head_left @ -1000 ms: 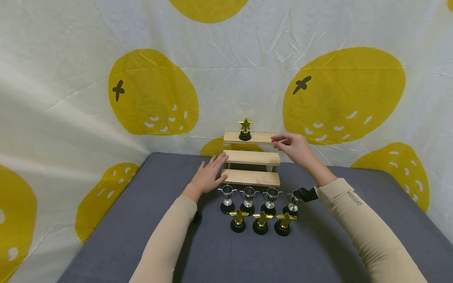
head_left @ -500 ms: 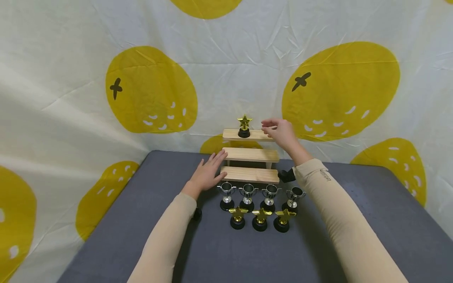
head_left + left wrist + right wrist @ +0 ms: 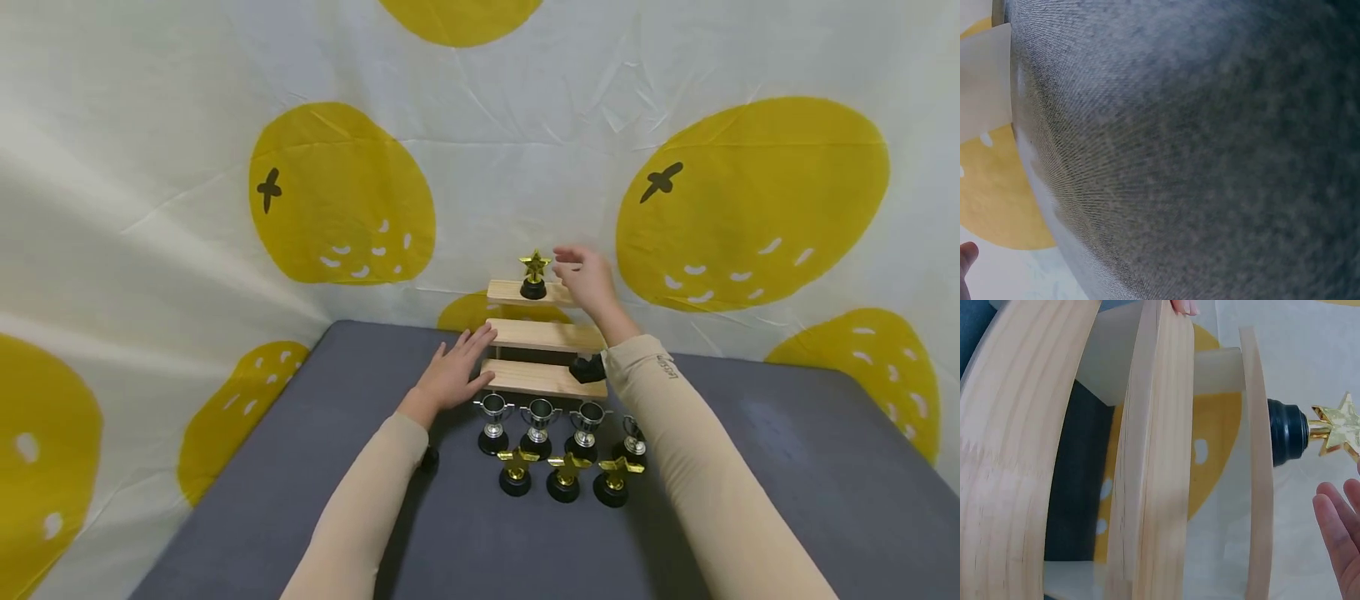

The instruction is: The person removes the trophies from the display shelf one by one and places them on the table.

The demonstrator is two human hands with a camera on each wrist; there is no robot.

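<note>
A gold star trophy (image 3: 534, 268) with a black base stands upright on the top step of a three-step wooden shelf (image 3: 547, 335). Just right of the star is my right hand (image 3: 588, 283), fingers loosely bent and holding nothing. In the right wrist view, its fingers (image 3: 1337, 528) appear close to the gold star (image 3: 1340, 430); whether one fingertip touches it I cannot tell. My left hand (image 3: 448, 371) has its fingers spread, with the fingertips at the left end of the middle step. Only one fingertip (image 3: 967, 255) shows in the left wrist view.
Before the shelf stands a row of several silver cups (image 3: 540, 421), the rightmost partly behind the right sleeve (image 3: 675, 417). Nearer are three gold star trophies (image 3: 564, 479). A fruit-patterned cloth (image 3: 480, 192) hangs behind the grey tabletop (image 3: 465, 533).
My right hand has moved left from the shelf's right end to beside the star trophy. The left hand stays at the shelf's left side. The head view has shifted slightly.
</note>
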